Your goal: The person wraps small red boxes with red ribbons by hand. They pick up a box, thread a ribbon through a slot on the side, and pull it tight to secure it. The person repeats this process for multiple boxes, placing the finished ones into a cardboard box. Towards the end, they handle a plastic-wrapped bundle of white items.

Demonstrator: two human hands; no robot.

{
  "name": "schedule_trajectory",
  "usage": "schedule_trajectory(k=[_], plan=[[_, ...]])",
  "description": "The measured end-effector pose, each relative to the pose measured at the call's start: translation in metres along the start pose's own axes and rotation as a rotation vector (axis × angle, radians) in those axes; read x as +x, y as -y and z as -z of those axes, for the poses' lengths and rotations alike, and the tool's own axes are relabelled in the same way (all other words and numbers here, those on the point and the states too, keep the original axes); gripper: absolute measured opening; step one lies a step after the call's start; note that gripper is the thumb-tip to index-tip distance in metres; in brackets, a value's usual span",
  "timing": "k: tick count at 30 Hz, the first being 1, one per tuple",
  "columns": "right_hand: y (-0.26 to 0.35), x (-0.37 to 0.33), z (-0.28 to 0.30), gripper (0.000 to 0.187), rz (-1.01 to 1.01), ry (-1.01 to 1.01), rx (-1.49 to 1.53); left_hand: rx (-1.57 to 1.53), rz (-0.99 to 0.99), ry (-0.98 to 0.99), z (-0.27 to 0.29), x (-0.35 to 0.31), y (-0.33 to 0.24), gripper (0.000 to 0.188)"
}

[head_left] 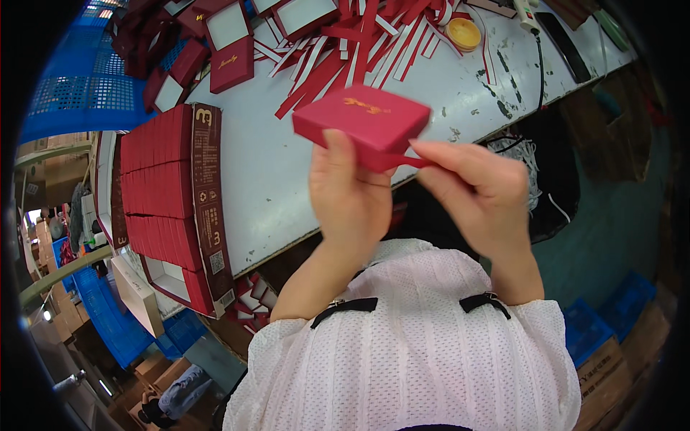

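Note:
A red gift box (359, 122) with gold lettering on its lid is held up over the table's front edge. My left hand (348, 187) is closed around its near left side, thumb on the front wall and fingers underneath. From the box's right corner a narrow red ribbon (410, 161) sticks out. My right hand (474, 183) pinches that ribbon's end between thumb and fingertips, close beside the box. Where the ribbon joins the box is hidden by the box and fingers.
Loose red and white strips (359, 50) lie across the far table (266, 179). A carton (208, 215) packed with rows of red boxes stands at the left. More boxes (231, 65) and a blue crate (79, 86) are behind it. A yellow round tub (463, 34) sits far right.

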State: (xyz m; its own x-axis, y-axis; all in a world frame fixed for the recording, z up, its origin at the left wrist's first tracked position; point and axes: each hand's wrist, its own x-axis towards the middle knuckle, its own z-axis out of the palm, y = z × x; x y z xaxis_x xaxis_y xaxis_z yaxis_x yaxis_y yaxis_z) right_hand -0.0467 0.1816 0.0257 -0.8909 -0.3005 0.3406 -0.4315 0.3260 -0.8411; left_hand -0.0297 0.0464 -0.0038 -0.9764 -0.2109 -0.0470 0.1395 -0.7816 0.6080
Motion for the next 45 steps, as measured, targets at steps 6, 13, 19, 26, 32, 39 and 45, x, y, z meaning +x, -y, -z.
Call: schedule_trajectory(k=[6,13,19,26,32,39,45], plan=[[-0.010,0.006,0.016,0.019,-0.013,-0.050,-0.033,-0.594,0.261,-0.044,0.001,0.001,-0.029,0.029],[-0.009,0.009,0.011,0.019,0.040,-0.075,-0.094,-0.685,0.332,-0.016,-0.001,-0.005,-0.034,0.034],[-0.010,0.006,0.014,0.019,-0.140,-0.124,0.225,-0.764,0.359,0.050,0.007,-0.008,-0.035,0.037],[-0.015,-0.003,0.020,0.029,-0.082,-0.163,0.576,-0.750,0.459,0.103,0.036,-0.002,-0.022,0.044],[-0.007,-0.002,0.002,0.020,0.087,-0.096,0.360,-0.609,0.571,0.208,0.033,0.002,0.001,0.046],[-0.001,-0.007,-0.005,0.031,0.087,-0.121,0.299,-0.530,0.533,0.252,0.042,0.001,0.008,0.046],[-0.016,0.005,-0.010,0.038,-0.129,-0.396,0.436,-0.561,0.562,0.134,0.044,-0.003,0.004,0.041]])
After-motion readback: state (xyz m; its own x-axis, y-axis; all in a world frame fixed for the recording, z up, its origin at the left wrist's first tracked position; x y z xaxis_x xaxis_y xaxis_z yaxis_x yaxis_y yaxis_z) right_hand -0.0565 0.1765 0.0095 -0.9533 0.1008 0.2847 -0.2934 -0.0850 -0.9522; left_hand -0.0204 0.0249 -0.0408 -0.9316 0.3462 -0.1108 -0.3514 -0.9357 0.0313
